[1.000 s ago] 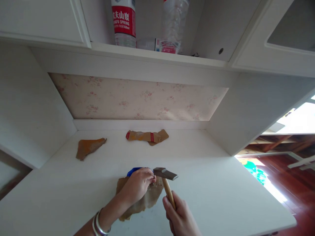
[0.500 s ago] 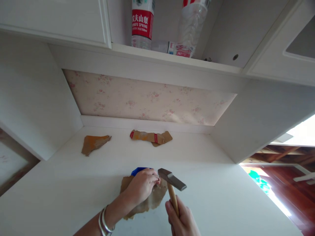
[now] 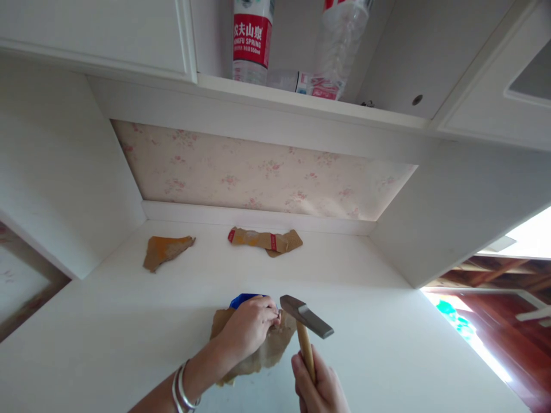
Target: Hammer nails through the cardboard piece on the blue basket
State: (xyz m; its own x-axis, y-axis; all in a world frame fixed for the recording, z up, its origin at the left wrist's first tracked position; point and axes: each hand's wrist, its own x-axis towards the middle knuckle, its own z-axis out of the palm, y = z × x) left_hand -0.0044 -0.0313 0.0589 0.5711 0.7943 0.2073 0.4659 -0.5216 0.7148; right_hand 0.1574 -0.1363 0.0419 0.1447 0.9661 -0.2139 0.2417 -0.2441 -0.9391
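Note:
My left hand [image 3: 250, 328] rests on a torn brown cardboard piece [image 3: 267, 350] on the white desk [image 3: 129, 304], its fingertips pinched on something small that I cannot make out. A blue object [image 3: 241, 299] peeks out just behind that hand. My right hand [image 3: 319, 385] grips the wooden handle of a hammer [image 3: 306, 327], whose grey metal head hangs tilted just right of the left fingertips. Silver bangles circle my left wrist.
Two more torn cardboard scraps lie near the back wall, one [image 3: 166, 250] at the left and one [image 3: 266, 239] in the middle. A shelf [image 3: 301, 100] overhead carries a red-labelled water bottle [image 3: 252, 40] and a crumpled clear bottle [image 3: 338, 49]. The desk's right edge drops off to a red floor.
The hammer head has tipped and shifted a little right and down. My left hand stays pinched on the cardboard. The view has swung slightly left and up.

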